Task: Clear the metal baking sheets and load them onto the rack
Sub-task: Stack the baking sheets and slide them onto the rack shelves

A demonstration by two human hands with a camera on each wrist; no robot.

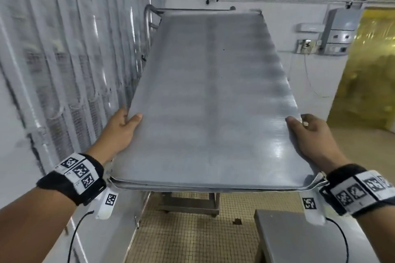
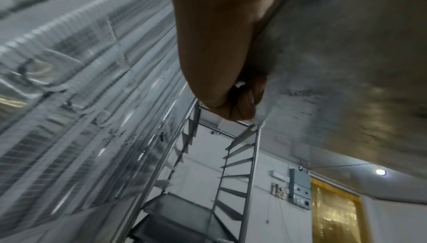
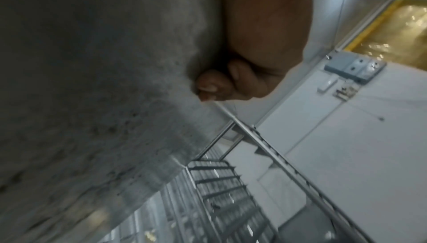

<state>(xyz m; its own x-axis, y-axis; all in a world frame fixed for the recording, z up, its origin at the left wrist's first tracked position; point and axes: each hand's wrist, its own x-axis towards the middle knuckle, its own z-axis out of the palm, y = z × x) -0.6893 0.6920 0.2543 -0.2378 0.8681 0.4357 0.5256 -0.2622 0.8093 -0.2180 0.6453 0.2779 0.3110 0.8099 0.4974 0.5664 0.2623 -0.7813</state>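
Both hands (image 1: 119,130) (image 1: 310,134) on baking sheet (image 1: 209,96), at rack (image 1: 149,17).

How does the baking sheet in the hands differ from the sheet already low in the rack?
The held baking sheet is up at the top of the rack, gripped by the left hand and right hand; the loaded sheet lies on low rails, untouched. The held one looks pale grey, the loaded one darker. Both are flat metal.
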